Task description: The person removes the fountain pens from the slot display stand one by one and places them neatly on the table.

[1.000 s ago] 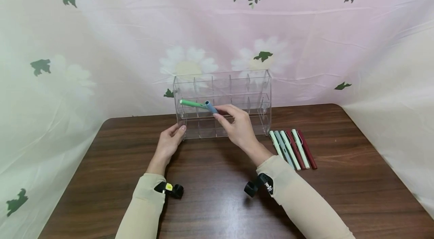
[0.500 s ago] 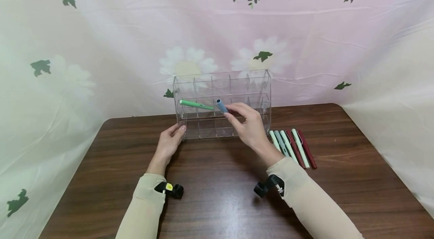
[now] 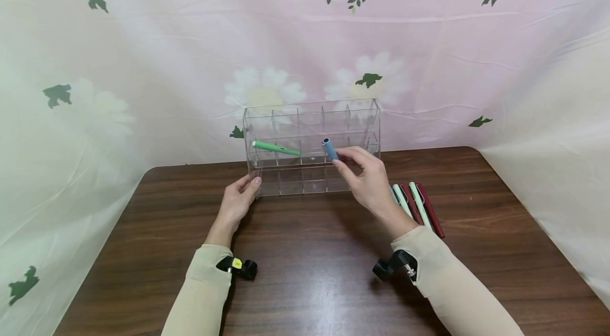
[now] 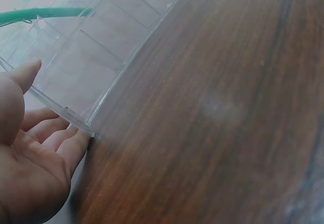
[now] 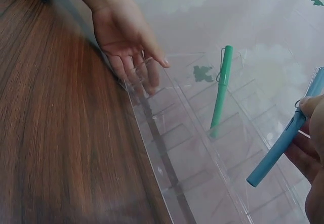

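Note:
A clear plastic organizer (image 3: 290, 188) with stepped rows of compartments stands near the back of the table. My left hand (image 3: 236, 201) holds its left front corner, thumb on one side of the wall and fingers on the other in the left wrist view. In front of the right half, my right hand (image 3: 369, 180) pinches a blue capped pen (image 3: 330, 150) between thumb and fingers. Its lower end angles down over the compartments in the right wrist view, where the blue pen (image 5: 276, 150) shows its clip. A green pen (image 3: 276, 147) leans slanted in the organizer's left part.
Right of the organizer, several pens lie side by side on the wooden table (image 3: 305, 272), among them a pale green pen (image 3: 419, 201) and a dark red pen (image 3: 431, 211). My right wrist partly covers this row. A printed cloth (image 3: 190, 61) hangs behind the table.
My right hand has moved to the right along the organizer with the blue pen, away from the green pen, and now covers more of the pen row. The left hand stays put.

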